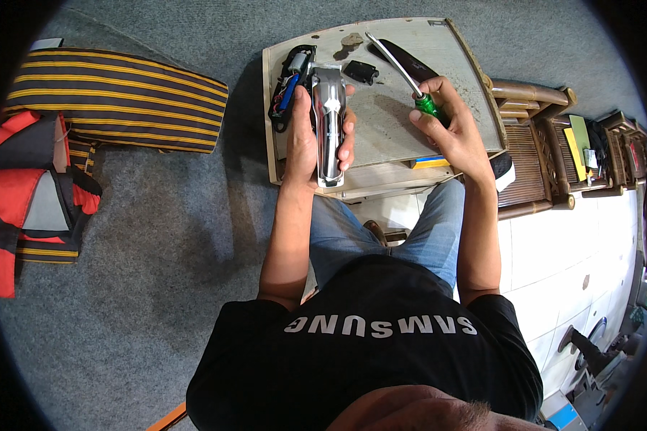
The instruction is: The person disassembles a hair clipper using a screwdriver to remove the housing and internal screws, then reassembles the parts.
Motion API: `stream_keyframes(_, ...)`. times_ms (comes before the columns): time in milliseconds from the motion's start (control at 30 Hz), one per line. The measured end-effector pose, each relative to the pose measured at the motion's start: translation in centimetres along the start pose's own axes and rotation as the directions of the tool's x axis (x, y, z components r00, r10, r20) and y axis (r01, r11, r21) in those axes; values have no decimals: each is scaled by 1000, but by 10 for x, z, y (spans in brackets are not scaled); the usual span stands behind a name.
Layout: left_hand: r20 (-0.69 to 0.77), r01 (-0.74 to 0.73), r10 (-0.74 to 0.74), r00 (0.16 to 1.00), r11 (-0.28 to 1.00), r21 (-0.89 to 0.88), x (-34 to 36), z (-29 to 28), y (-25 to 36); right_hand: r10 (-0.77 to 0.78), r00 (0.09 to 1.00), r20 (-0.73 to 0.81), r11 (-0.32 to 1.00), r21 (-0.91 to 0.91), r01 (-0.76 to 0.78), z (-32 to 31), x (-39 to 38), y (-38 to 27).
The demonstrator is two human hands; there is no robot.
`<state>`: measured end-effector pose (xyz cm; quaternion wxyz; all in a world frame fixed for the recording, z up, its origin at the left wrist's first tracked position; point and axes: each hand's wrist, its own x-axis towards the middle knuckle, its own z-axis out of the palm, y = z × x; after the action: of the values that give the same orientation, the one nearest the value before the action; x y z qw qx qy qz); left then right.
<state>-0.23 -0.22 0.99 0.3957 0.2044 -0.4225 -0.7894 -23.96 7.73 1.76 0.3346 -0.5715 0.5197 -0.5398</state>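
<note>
My left hand (pixel 305 144) is wrapped round a shiny silver hair clipper (pixel 330 122), held upright over the near left part of a small wooden table (pixel 388 133). In my right hand (pixel 453 126) is a screwdriver with a green handle (pixel 428 105); its metal shaft points up and to the left. Just left of the clipper lies an opened black housing (pixel 291 86) with a silver motor, a blue battery and wires inside. A small black plastic part (pixel 361 72) rests between the two hands, farther back. Behind the screwdriver shaft lies a long black curved cover (pixel 413 63).
Bits of dark hair or debris are scattered on the tabletop. A yellow and blue object (pixel 430 163) sits at the table's near edge. Bamboo furniture (pixel 532 161) stands to the right. On the left are a striped cushion (pixel 129 100) and a red and black garment (pixel 29 187).
</note>
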Motion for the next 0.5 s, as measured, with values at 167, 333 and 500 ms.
stream_keyframes(167,31,17,-14,999,996,-83,0,0,1,3,1000,5,1000,19,-3,0,0,-1)
stream_keyframes(333,60,9,-2,998,992,-123,-1,-4,1,0,1000,9,1000,16,0,0,0,-1)
stream_keyframes(500,94,4,13,995,985,-174,1,-9,-2,2,1000,5,1000,11,-2,0,0,-3)
